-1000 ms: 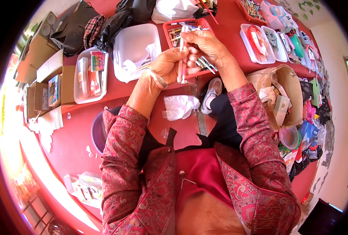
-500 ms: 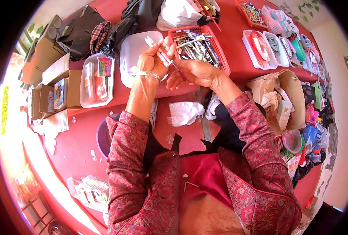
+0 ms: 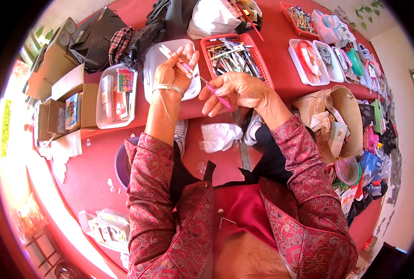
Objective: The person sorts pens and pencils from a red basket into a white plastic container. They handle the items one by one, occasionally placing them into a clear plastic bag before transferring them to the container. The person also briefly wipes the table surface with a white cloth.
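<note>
My left hand (image 3: 172, 76), with a bangle at the wrist, is closed around a few pale pink and white pens (image 3: 184, 68) above a translucent white plastic tub (image 3: 151, 60). From the end of one pen a short beaded chain runs to a magenta pendant, perhaps a tassel (image 3: 222, 101). My right hand (image 3: 244, 88) pinches near the top of that pendant, drawing the chain out between both hands. Just beyond my right hand stands a red plastic basket (image 3: 262, 67) filled with many pens.
A white tray (image 3: 131, 111) of packaged items and open cardboard boxes (image 3: 89, 107) stand to the left. On the right are a torn cardboard box (image 3: 304, 100) and more white trays (image 3: 292, 58). A clear plastic bag (image 3: 221, 136) lies below my hands, near my feet.
My hands have moved apart, the left one shifting slightly left. The chain and magenta pendant now stretch visibly between them.
</note>
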The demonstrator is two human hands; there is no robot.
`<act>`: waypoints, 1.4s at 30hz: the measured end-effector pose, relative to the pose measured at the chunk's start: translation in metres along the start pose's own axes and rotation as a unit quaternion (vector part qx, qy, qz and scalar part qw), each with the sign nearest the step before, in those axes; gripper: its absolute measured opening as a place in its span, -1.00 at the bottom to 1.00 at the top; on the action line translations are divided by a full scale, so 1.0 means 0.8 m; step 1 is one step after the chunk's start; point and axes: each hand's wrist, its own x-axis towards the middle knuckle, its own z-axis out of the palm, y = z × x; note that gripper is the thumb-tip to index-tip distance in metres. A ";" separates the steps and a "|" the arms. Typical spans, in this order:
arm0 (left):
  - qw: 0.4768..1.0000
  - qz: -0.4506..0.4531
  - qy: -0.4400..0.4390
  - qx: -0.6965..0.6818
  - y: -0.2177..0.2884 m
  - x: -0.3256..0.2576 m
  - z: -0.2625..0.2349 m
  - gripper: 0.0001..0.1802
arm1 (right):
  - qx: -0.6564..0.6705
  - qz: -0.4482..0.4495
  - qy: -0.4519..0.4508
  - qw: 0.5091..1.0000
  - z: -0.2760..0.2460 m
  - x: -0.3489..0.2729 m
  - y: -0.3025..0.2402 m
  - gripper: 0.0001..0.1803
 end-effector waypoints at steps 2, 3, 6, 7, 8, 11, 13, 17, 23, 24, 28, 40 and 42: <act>1.000 -0.004 -0.016 0.003 0.001 0.001 -0.002 -0.77 | -0.002 -0.003 -0.003 1.000 -0.001 -0.002 -0.001 -0.65; 1.000 -0.004 -0.020 0.008 0.002 0.002 -0.003 -0.78 | -0.002 -0.004 -0.006 1.000 0.000 -0.003 -0.002 -0.66; 0.999 -0.003 -0.032 0.014 0.002 0.005 -0.006 -0.78 | -0.013 -0.015 -0.008 1.000 -0.001 -0.006 -0.003 -0.70; 0.999 -0.002 -0.038 0.011 0.002 0.005 -0.006 -0.78 | -0.020 -0.020 -0.007 1.000 -0.002 -0.007 -0.002 -0.71; 0.999 -0.002 -0.044 0.007 0.001 0.006 -0.007 -0.79 | -0.028 -0.023 -0.005 0.999 -0.003 -0.009 -0.001 -0.71; 0.998 0.002 -0.069 -0.006 0.003 0.006 -0.009 -0.77 | -0.052 -0.024 -0.005 0.998 -0.002 -0.013 -0.001 -0.72; 0.988 -0.030 -0.145 -0.033 0.006 0.012 -0.021 -0.77 | -0.069 -0.016 -0.010 0.997 0.000 -0.015 -0.004 -0.74; 0.985 -0.038 -0.161 -0.041 0.003 0.006 -0.013 -0.75 | -0.120 0.017 0.018 0.993 -0.002 -0.017 -0.002 -0.77; 0.977 -0.059 -0.202 -0.019 -0.006 -0.003 -0.003 -0.72 | -0.341 0.027 0.024 0.939 -0.014 -0.015 -0.003 -0.77; 0.974 -0.065 -0.215 -0.008 -0.009 -0.005 0.000 -0.71 | -0.387 0.026 0.021 0.921 -0.016 -0.015 -0.004 -0.77; 0.961 -0.085 -0.259 0.042 -0.017 -0.017 0.009 -0.67 | -0.473 0.008 0.021 0.881 -0.023 -0.017 -0.005 -0.76; 0.900 -0.155 -0.259 0.313 -0.039 -0.038 0.015 -0.75 | -0.252 -0.253 0.282 0.890 -0.030 -0.022 -0.029 -0.75; 0.874 -0.181 -0.260 0.368 -0.044 -0.039 0.017 -0.77 | -0.239 -0.213 0.236 0.918 -0.031 -0.021 -0.030 -0.82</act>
